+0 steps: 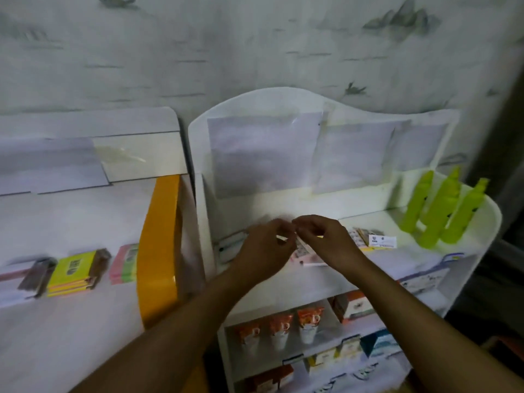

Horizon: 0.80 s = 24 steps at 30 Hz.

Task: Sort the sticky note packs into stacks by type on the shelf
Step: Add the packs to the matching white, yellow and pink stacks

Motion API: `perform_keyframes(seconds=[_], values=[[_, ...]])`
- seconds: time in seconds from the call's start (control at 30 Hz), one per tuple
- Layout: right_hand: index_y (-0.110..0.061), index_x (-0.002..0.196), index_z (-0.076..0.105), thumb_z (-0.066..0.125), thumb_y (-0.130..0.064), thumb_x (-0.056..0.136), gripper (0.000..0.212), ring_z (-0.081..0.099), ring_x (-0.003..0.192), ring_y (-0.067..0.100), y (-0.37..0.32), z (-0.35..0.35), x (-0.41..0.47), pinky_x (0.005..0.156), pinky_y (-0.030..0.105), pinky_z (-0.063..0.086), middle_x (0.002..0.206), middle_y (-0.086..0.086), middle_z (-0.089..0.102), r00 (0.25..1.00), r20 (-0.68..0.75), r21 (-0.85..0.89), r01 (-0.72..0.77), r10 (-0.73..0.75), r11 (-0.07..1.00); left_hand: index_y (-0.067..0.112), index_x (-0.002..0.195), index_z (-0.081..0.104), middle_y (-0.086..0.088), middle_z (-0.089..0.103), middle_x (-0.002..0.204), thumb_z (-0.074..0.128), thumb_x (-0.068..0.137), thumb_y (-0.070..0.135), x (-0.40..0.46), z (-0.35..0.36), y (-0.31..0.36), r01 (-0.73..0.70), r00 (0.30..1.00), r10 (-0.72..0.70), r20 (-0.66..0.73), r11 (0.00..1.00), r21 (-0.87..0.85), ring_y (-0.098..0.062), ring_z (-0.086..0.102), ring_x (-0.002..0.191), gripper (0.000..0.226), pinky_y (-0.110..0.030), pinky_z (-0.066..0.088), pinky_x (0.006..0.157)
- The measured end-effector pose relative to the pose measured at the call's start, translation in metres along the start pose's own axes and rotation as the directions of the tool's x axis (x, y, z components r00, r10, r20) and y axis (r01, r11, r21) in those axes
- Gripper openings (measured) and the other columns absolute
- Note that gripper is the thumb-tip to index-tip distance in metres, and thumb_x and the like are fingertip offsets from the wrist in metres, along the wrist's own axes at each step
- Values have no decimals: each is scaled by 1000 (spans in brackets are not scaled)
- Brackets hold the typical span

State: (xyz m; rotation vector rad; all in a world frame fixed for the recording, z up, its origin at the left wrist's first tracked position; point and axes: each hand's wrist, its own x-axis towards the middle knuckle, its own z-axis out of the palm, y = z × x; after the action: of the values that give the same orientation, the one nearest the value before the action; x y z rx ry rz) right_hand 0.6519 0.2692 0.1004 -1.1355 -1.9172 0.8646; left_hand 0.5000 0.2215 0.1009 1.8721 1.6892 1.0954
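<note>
Sorting looks partway done.
Both hands, left hand (262, 248) and right hand (323, 239), meet over the shelf (326, 268), pinching something small; loose packs (365, 236) remain right of them.

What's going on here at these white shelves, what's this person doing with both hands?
A person is sorting sticky note packs. Both hands, left hand and right hand, meet over the top shelf, fingers pinching a small pink pack. More packs lie to the right, and a yellow stack sits on the neighbouring shelf.
</note>
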Motion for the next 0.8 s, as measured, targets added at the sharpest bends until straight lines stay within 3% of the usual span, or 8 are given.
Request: perform_keyframes(seconds=[0.07, 0.17, 0.3, 0.43, 0.57, 0.63, 0.73, 0.8], values=[[-31, 102, 68, 63, -24, 90, 15, 64, 90, -2, 19, -2, 15, 74, 5, 46, 95, -17, 69, 999, 8, -5, -41, 41, 999, 19, 111, 63, 5, 68, 109, 60, 92, 20, 17, 15, -8, 56, 998, -56, 1, 998, -40, -6, 65, 87, 20, -8, 45, 62], [-25, 111, 69, 64, -26, 90, 22, 66, 97, 8, 49, -3, 34, 88, 23, 50, 105, -7, 71, 995, 0, -26, -102, 102, 994, 22, 110, 65, 5, 69, 110, 61, 89, 21, 35, 34, -25, 141, 990, -141, 13, 987, -75, -10, 66, 93, 22, -25, 56, 76], [-20, 115, 69, 64, -24, 90, 25, 65, 97, 12, 87, -8, 51, 85, 22, 48, 110, -2, 70, 985, 37, -51, -169, 171, 984, 25, 112, 62, 7, 66, 112, 62, 88, 23, 49, 58, -50, 243, 970, -243, 23, 970, 16, -8, 61, 97, 25, -27, 51, 87], [-23, 112, 70, 64, -23, 89, 23, 67, 99, 15, 123, -18, 80, 91, 29, 49, 109, 1, 72, 979, 25, -74, -200, 203, 977, 21, 121, 58, -1, 63, 122, 70, 78, 21, 72, 68, -72, 286, 958, -281, -55, 950, 121, -18, 59, 109, 44, -36, 49, 94], [-20, 115, 67, 64, -20, 89, 27, 62, 88, 9, 145, -14, 106, 73, 12, 44, 108, 0, 71, 988, 107, -99, -101, 112, 990, 26, 122, 58, 0, 60, 122, 75, 73, 26, 80, 74, -87, 313, 942, -266, -204, 916, 252, -20, 56, 114, 51, -29, 45, 95], [-17, 116, 67, 66, -18, 87, 29, 60, 87, 6, 150, -7, 117, 68, 6, 40, 109, -1, 69, 987, 159, -111, -5, 22, 994, 22, 125, 57, -3, 59, 124, 77, 74, 21, 79, 75, -93, 306, 946, -254, -204, 907, 289, -21, 53, 115, 55, -26, 40, 95], [-15, 114, 68, 67, -13, 85, 30, 63, 88, 8, 150, 5, 129, 75, 12, 49, 112, -1, 68, 965, 253, -79, 87, -65, 993, 20, 134, 50, -4, 56, 133, 74, 76, 15, 79, 71, -103, 318, 948, -295, -118, 897, 306, -20, 53, 120, 64, -34, 47, 100], [-19, 113, 69, 67, -15, 83, 30, 66, 91, 12, 151, 15, 136, 82, 20, 52, 111, 1, 69, 944, 302, -114, 171, -129, 979, 23, 135, 48, -2, 59, 128, 69, 73, 11, 80, 70, -109, 348, 937, -335, -97, 882, 317, -19, 57, 114, 67, -32, 53, 90]])
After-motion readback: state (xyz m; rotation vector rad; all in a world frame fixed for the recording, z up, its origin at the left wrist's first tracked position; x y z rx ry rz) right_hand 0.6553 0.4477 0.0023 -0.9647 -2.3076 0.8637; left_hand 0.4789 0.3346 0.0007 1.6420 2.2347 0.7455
